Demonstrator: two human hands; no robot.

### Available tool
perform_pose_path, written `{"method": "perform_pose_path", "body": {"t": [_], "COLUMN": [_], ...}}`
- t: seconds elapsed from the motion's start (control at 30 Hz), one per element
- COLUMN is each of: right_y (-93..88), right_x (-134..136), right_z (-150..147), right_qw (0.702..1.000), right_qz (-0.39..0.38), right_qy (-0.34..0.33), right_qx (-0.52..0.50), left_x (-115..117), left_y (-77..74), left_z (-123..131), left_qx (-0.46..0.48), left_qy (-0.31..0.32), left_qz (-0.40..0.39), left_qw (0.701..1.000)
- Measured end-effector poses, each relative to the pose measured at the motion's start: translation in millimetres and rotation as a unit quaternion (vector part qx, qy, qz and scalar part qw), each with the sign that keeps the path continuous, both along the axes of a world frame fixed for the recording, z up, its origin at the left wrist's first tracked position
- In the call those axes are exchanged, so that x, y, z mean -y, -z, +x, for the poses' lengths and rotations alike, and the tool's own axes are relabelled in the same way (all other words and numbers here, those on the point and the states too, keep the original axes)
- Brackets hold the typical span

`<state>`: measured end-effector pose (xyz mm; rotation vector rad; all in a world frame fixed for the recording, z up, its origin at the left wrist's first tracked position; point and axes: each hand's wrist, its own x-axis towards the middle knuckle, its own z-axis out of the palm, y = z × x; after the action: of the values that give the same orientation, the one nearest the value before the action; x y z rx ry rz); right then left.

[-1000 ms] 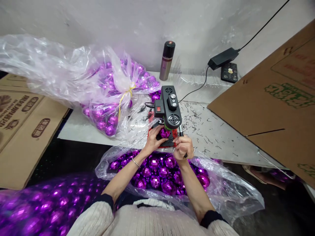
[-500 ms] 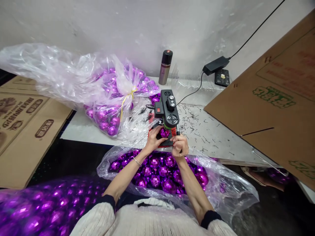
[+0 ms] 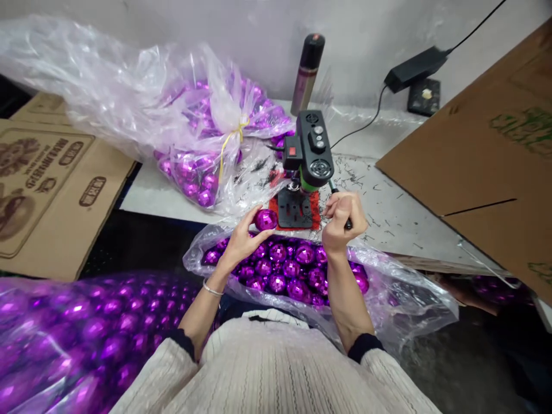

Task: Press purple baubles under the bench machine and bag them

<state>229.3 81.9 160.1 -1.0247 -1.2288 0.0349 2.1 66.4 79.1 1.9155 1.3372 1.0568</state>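
One faceted purple ball (image 3: 266, 219), mid-frame, is now off the drill press (image 3: 311, 152), pinched in my part-open left hand (image 3: 241, 241); my right hand (image 3: 340, 227) clenches the lever (image 3: 348, 224). I judge this pass finished.

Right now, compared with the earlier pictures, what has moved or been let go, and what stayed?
The left grip drew the shiny purple faceted ball from under the head of the black-topped machine, leftward and toward the person, clear of the black slotted base plate. Nothing was let go; the right grip still holds the black lever handle. The clear plastic bag tied in yellow stayed put.
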Motion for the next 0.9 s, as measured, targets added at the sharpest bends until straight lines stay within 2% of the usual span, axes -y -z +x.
{"method": "perform_pose_path", "body": {"t": [0.07, 0.13, 0.23, 0.3, 0.43, 0.53, 0.73, 0.83, 0.9], "right_y": [8.2, 14.2, 18.1, 18.1, 16.2, 15.7, 17.9, 20.3, 21.5], "right_x": [1, 0, -3, -4, -4, -3, -3, -3, -3], "right_z": [0, 0, -1, -2, -5, -5, -2, 0, 2], "right_qw": [1.0, 1.0, 0.999, 0.999, 0.999, 0.999, 0.999, 0.999, 1.0], "right_qz": [-0.008, -0.007, -0.005, -0.007, 0.006, -0.001, -0.012, -0.004, 0.015], "right_qy": [0.01, 0.015, 0.025, 0.038, 0.036, 0.037, 0.042, 0.029, 0.017], "right_qx": [-0.007, -0.015, -0.02, -0.023, -0.038, -0.037, -0.018, -0.018, -0.02], "left_x": [31, 57, 74, 72, 60, 60, 65, 60, 57], "left_y": [5.8, 18.5, 38.8, 46.1, 49.4, 56.0, 77.3, 75.5, 65.7], "left_z": [-25, -42, -50, -49, -42, -36, -24, -20, -21], "left_qx": [-0.064, -0.118, -0.153, -0.154, -0.149, -0.137, -0.141, -0.162, -0.184], "left_qy": [-0.04, -0.084, -0.104, -0.083, -0.021, 0.015, 0.04, 0.06, 0.079], "left_qz": [-0.021, -0.043, -0.059, -0.053, -0.047, -0.049, -0.063, -0.055, -0.054], "left_qw": [0.997, 0.989, 0.981, 0.983, 0.987, 0.989, 0.987, 0.983, 0.978]}}
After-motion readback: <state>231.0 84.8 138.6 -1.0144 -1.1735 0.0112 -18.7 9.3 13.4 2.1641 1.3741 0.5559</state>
